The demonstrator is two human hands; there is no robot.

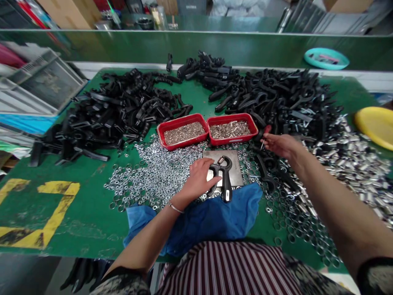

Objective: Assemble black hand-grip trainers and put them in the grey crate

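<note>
My left hand (199, 177) rests on a black hand-grip tool (225, 176) that lies on a small grey metal plate (235, 172), fingers curled over its handle. My right hand (278, 144) is out to the right, just past the red trays, pinching a small metal pin between thumb and fingers. Two red trays (181, 121) (232, 119) of small metal pins sit side by side behind the plate. Loose silver washers (147, 176) spread over the green table around the plate.
Large heaps of black plastic handles (123, 110) (276, 98) cover the back of the table. Metal sleeves (353, 159) lie at the right. A blue cloth (215, 217) hangs at the front edge. Grey crates (39, 82) stand left, a yellow dish (376, 125) right, a teal dish (326, 58) behind.
</note>
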